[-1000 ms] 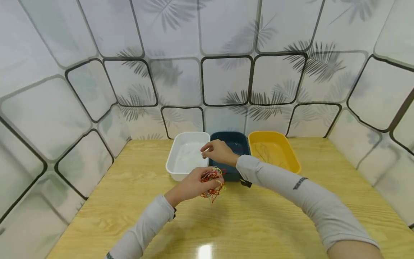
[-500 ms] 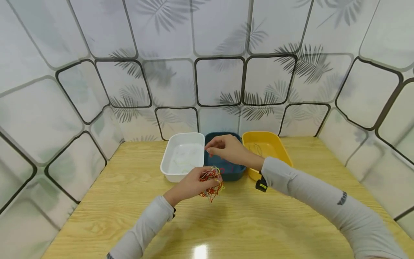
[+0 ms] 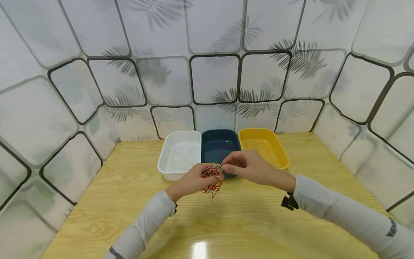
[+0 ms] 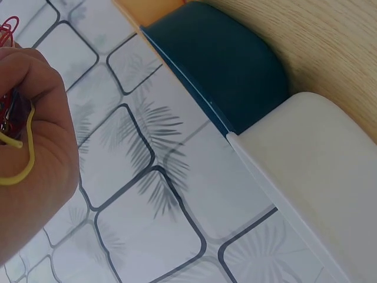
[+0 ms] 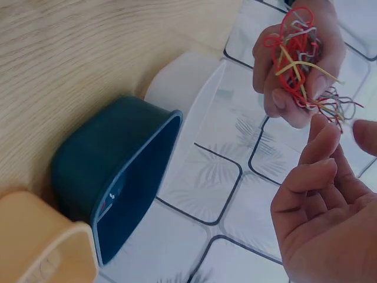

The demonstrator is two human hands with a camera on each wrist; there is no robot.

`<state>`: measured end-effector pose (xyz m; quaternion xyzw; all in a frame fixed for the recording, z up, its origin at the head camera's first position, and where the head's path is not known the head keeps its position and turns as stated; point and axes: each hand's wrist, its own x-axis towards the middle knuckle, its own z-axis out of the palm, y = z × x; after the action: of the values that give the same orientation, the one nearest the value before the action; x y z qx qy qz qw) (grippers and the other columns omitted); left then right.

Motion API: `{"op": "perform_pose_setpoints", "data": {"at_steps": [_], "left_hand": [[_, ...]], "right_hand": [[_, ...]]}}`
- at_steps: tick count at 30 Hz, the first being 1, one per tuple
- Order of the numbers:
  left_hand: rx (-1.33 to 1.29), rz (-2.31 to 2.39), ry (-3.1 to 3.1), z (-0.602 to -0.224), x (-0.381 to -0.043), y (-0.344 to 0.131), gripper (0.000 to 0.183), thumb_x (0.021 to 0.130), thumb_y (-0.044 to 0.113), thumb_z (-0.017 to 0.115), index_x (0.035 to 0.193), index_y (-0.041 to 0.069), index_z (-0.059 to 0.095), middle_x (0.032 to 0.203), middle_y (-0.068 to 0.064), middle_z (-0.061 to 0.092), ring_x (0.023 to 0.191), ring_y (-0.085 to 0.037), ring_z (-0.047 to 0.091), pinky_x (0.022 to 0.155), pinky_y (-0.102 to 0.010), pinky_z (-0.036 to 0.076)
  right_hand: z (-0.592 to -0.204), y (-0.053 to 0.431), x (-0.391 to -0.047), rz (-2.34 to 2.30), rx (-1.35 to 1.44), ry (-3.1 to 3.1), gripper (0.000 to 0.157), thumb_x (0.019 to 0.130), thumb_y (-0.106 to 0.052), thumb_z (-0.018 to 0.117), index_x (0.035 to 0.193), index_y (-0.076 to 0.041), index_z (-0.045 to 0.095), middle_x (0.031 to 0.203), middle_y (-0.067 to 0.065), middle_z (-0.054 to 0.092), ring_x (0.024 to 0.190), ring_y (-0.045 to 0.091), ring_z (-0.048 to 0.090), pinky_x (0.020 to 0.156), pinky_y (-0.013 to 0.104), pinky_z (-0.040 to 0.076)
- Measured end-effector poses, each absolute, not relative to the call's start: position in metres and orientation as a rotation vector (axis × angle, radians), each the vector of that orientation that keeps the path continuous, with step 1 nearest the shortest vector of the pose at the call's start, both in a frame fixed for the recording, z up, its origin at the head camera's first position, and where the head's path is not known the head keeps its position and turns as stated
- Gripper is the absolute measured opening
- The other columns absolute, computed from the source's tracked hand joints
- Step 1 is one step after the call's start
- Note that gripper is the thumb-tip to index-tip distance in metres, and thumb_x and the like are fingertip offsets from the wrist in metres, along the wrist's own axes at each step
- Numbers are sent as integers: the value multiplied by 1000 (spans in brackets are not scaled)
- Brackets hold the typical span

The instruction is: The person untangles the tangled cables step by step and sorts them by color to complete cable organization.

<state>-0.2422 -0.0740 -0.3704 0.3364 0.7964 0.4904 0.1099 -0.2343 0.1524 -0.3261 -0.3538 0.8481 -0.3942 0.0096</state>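
Note:
A tangled bundle of thin wires, mostly red with some yellow and grey, is held in my left hand above the table. From the right wrist view, loops and loose ends of the bundle stick out past the left thumb and fingers. My right hand is right beside the bundle. In the right wrist view its bent index finger and its thumb stand apart, close to the loose wire ends. Whether they touch a wire is hard to tell. A yellow wire bends over the left hand in the left wrist view.
Three bins stand side by side behind the hands: a white bin with faint pale strands, a dark blue bin with red wire, and a yellow bin with thin dark strands. The wooden table meets a patterned curtain.
My right hand has moved from over the white and blue bins back to the bundle. Red wire shows in the blue bin. The left hand keeps its grip, and the head view has shifted slightly.

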Motion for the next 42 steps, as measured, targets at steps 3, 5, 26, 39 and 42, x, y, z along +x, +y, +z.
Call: {"op": "perform_pose_setpoints", "data": {"at_steps": [3, 5, 26, 39, 42], "left_hand": [[987, 1447, 2315, -371, -242, -72, 24, 91, 36, 55, 110, 23, 61, 99, 4, 63, 89, -18, 60, 77, -32, 47], [1002, 1440, 2311, -371, -241, -70, 24, 91, 36, 55, 110, 24, 61, 100, 5, 63, 89, -17, 60, 77, -32, 47], [1037, 1394, 2344, -367, -237, -70, 23, 90, 37, 56, 103, 20, 62, 92, 3, 64, 80, -14, 59, 73, -31, 47], [992, 1382, 2295, -369, -235, -81, 23, 90, 39, 55, 103, 20, 62, 77, -4, 59, 58, -14, 48, 54, -31, 43], [977, 1386, 2273, -370, -233, -82, 24, 90, 39, 56, 103, 20, 62, 78, -4, 60, 61, -15, 51, 54, -33, 45]], "right_hand": [[-323, 154, -231, -1193, -1151, 2698, 21, 90, -43, 55, 101, -27, 63, 86, -11, 63, 56, 13, 49, 52, 29, 41], [-323, 154, -230, -1178, -1162, 2730, 20, 89, -43, 55, 99, -28, 64, 87, -12, 62, 57, 11, 49, 53, 29, 41], [-324, 159, -226, -1351, -994, 2618, 23, 91, -37, 55, 95, -16, 61, 84, 2, 59, 61, 18, 53, 58, 33, 46], [-319, 171, -221, -1460, -919, 2664, 17, 93, -33, 54, 95, -16, 57, 71, 5, 56, 56, 19, 49, 48, 30, 38], [-321, 171, -221, -1520, -897, 2657, 18, 93, -32, 54, 95, -14, 56, 70, 7, 54, 57, 20, 49, 47, 30, 37]]}}
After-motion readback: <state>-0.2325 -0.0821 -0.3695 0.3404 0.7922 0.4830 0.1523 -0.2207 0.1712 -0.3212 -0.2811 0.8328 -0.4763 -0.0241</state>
